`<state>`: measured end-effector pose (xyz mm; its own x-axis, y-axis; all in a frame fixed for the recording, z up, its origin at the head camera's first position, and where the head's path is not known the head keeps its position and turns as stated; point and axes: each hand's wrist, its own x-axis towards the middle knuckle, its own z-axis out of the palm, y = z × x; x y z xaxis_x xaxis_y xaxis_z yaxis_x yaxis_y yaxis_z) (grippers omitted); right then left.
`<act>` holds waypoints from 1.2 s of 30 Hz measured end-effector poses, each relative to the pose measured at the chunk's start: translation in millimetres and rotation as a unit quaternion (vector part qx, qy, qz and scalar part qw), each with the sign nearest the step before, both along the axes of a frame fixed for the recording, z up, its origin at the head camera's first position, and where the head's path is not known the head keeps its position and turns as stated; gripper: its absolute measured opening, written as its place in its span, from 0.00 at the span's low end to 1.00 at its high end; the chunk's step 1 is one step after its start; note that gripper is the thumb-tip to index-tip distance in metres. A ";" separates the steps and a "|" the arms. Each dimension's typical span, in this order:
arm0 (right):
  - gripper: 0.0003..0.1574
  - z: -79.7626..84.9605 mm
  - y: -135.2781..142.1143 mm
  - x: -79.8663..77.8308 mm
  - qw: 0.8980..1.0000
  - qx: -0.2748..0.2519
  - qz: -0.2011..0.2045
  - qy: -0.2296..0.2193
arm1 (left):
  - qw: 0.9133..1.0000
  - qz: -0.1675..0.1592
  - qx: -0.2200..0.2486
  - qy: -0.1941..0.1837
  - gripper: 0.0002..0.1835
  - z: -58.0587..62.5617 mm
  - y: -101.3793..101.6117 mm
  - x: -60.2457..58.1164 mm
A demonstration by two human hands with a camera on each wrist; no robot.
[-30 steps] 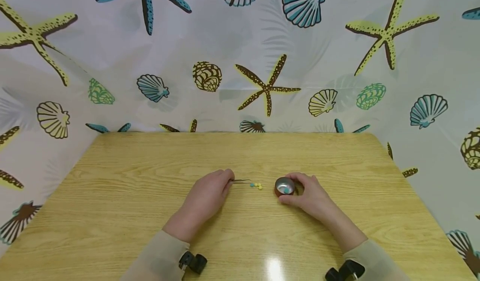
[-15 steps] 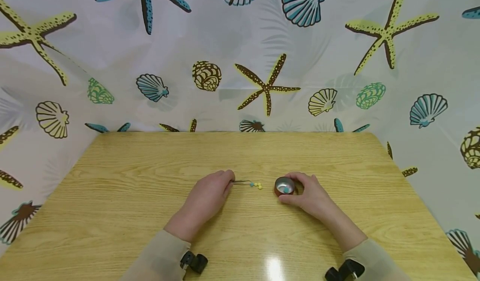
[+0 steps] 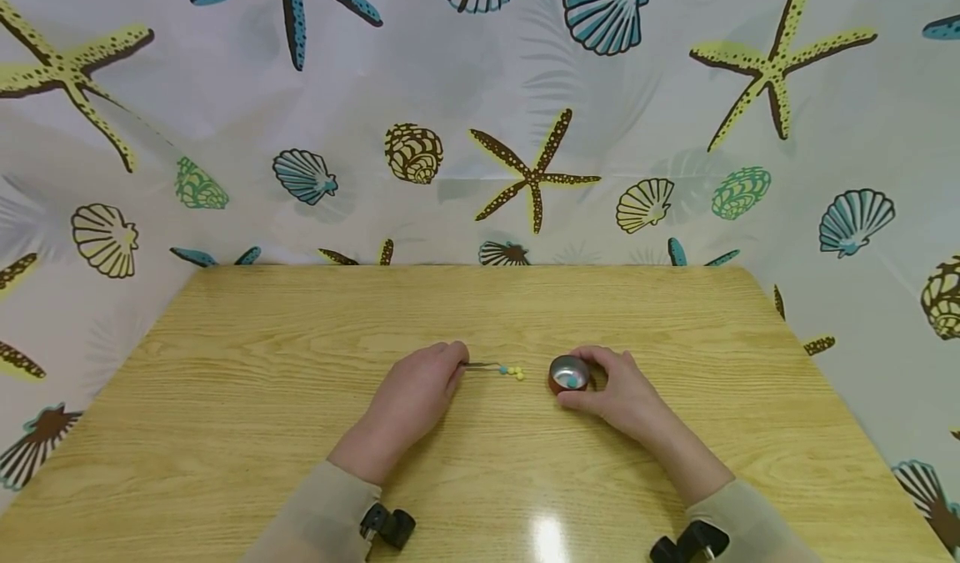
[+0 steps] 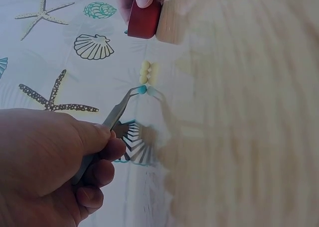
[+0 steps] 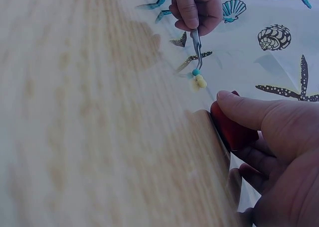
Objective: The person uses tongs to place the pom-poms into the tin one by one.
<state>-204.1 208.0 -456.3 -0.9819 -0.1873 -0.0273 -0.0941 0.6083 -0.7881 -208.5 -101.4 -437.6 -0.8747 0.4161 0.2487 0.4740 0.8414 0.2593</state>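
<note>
My left hand [image 3: 416,389] pinches metal tweezers [image 4: 115,113] with bent, pointed tips. Those tips close on a small blue bead [image 4: 143,89], low over the wood. Right beside it sit several yellow beads [image 4: 144,72] in a tight cluster. To the right, my right hand [image 3: 621,392] holds a small round red cup [image 5: 233,127] between thumb and fingers, upright on the table. Its metal inside shows in the head view, where at least one blue piece [image 3: 572,382] lies at the bottom.
The wooden table [image 3: 300,313] spreads out around both hands. Behind and beside it hangs a white cloth [image 3: 450,71] printed with starfish and shells. A black wrist camera mount [image 3: 388,525] sits on the left sleeve, another [image 3: 690,541] on the right.
The tweezers' tips, spread apart a second ago, have come together on the blue bead. Both hands, the cup and the yellow beads keep nearly the same places.
</note>
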 end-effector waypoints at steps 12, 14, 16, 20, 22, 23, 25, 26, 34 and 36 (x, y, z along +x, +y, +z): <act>0.40 0.2 0.0 0.3 1.000 -0.007 -0.003 -0.004 | 1.000 0.007 -0.003 -0.005 0.02 2.0 -1.4 -1.0; 0.40 -0.1 0.2 0.3 1.000 -0.009 -0.003 -0.006 | 1.000 0.009 -0.004 -0.003 0.03 3.4 -1.9 -1.1; 0.40 -0.3 0.4 0.3 1.000 -0.012 -0.003 -0.008 | 1.000 0.011 -0.003 -0.001 0.02 4.7 -2.5 -1.4; 0.41 -0.2 0.6 0.2 1.000 -0.013 -0.002 -0.009 | 1.000 0.009 0.005 0.000 0.02 7.1 -3.7 -0.9; 0.41 -0.2 0.8 0.2 1.000 -0.013 -0.002 -0.008 | 1.000 0.007 0.004 0.004 0.02 7.5 -4.1 -0.8; 0.41 -0.3 0.8 0.1 1.000 -0.013 -0.002 -0.008 | 1.000 0.007 0.001 0.006 0.02 7.1 -4.2 -0.8; 0.41 -0.3 0.8 0.1 1.000 -0.012 -0.002 -0.007 | 1.000 0.006 -0.006 0.009 0.02 6.6 -4.2 -0.6; 0.41 -0.3 0.7 0.1 1.000 -0.012 -0.002 -0.006 | 1.000 0.006 -0.010 0.010 0.02 6.3 -4.1 -0.5; 0.41 0.4 -0.2 0.9 1.000 -0.012 -0.002 -0.008 | 1.000 0.012 -0.020 -0.001 0.03 5.7 -6.3 -0.5; 0.40 0.6 -0.2 0.9 1.000 -0.012 -0.001 -0.007 | 1.000 0.014 -0.013 -0.006 0.03 6.9 -7.3 -0.6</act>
